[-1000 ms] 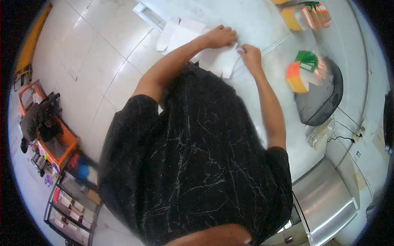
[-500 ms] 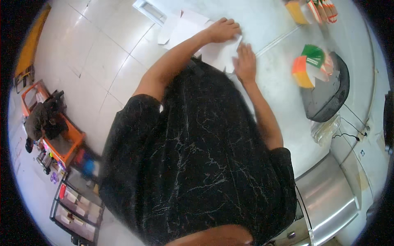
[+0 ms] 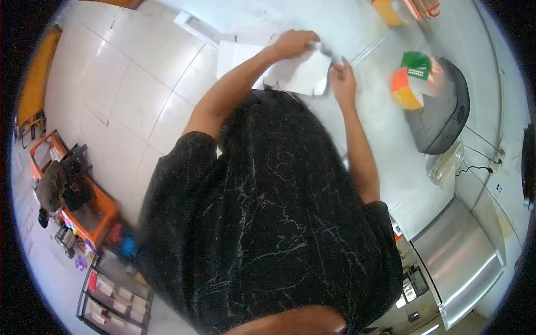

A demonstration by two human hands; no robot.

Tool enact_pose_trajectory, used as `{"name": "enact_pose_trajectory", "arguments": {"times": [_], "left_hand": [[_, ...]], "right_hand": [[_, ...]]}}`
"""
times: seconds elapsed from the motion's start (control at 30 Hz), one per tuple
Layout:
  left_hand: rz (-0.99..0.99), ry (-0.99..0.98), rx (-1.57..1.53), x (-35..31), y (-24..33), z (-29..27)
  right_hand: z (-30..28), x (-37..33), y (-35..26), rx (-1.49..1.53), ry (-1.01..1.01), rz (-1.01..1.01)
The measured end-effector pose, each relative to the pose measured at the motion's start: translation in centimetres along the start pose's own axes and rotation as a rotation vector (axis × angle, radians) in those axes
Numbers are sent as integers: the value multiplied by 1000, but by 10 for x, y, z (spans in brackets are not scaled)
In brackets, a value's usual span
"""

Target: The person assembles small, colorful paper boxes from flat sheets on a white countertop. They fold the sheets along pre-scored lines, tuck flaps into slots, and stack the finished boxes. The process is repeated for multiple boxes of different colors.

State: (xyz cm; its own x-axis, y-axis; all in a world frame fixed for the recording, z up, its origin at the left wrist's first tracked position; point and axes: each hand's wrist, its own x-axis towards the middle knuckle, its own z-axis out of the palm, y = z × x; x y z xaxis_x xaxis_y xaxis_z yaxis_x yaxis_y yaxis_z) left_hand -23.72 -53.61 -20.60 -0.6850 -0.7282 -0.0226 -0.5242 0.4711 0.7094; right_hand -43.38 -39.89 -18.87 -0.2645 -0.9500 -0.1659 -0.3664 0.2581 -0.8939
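Note:
A white cardboard box blank with cut flaps and notches lies near the table's front edge, against my shirt. My left hand is closed over its far edge, with the fingertips curled at a raised part. At the right end of the blank, my right hand has its thumb and fingers bent together at the edge, the index finger pointing up. The right part of the blank is lifted and slightly curved. My left forearm crosses over its left part and hides some of it.
Right of my hands, a folded green, orange and yellow carton rests on a dark grey padded object. More coloured cartons stand at the far right. A metal cabinet is at lower right, an orange cart at left.
My right hand has gone from lying flat with fingers stretched to bent at the blank's right edge. That end of the blank has come up. My view has shifted slightly.

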Motion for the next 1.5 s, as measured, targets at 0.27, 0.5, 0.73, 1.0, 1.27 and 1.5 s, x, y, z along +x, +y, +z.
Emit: {"name": "enact_pose_trajectory", "arguments": {"times": [0.27, 0.5, 0.73, 1.0, 1.27, 1.5], "left_hand": [[44, 138, 1, 3, -8, 6], [-1, 164, 108, 2, 0, 14], [-18, 288, 238, -2, 7, 13], [-12, 318, 294, 0, -2, 20], [-16, 291, 153, 2, -2, 20], [-13, 321, 93, 1, 4, 17]], "right_hand": [[-4, 45, -43, -67, -226, 284], [-4, 68, -28, -399, -284, 81], [29, 44, -46, -906, 71, -297], [37, 32, -24, -930, 190, -643], [39, 13, -7, -1143, 88, -696], [52, -6, -16, -942, -2, -444]]}}
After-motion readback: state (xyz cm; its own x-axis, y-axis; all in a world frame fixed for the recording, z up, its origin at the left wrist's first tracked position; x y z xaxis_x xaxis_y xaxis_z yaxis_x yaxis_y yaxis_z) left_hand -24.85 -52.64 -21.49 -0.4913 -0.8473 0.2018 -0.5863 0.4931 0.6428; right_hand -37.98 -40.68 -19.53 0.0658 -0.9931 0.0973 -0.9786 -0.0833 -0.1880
